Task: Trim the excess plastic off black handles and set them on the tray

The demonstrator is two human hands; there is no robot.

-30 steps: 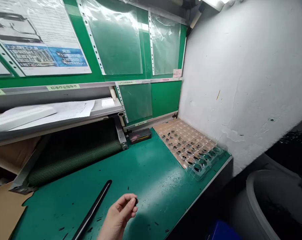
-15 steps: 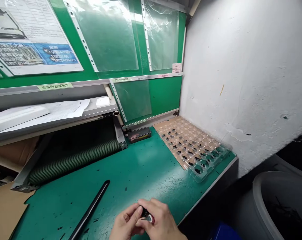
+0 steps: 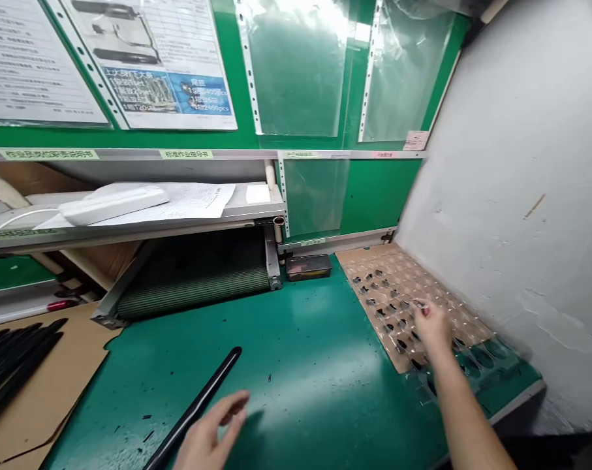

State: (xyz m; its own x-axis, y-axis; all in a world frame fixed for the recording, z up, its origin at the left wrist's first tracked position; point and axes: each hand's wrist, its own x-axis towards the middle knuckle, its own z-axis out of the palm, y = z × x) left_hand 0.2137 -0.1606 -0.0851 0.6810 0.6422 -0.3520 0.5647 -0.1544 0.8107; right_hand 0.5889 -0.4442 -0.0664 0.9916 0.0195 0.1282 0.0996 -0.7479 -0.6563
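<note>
My right hand (image 3: 433, 326) is over the clear plastic tray (image 3: 369, 307) at the right, with its fingers closed together. Something small shows at its fingertips, too blurred to name. Several pockets of the tray hold small black pieces (image 3: 401, 346). At the front of the table, my left hand (image 3: 212, 431) hovers with thumb and fingers apart and nothing between them. Just beside it, a long glossy black strip with a rounded end (image 3: 198, 405) lies slanted on the green table (image 3: 296, 339).
A small dark lidded box (image 3: 308, 267) stands by the back panel. Left of it a conveyor belt (image 3: 198, 277) ends at the table. More black strips (image 3: 21, 359) lie on cardboard (image 3: 75, 372) at the left. Black scraps dot the table; a wall rises on the right.
My hands were together over a small black part, a small white-and-red tool in the right. They have parted: the right reached out to the tray, the left opened. The view swung left.
</note>
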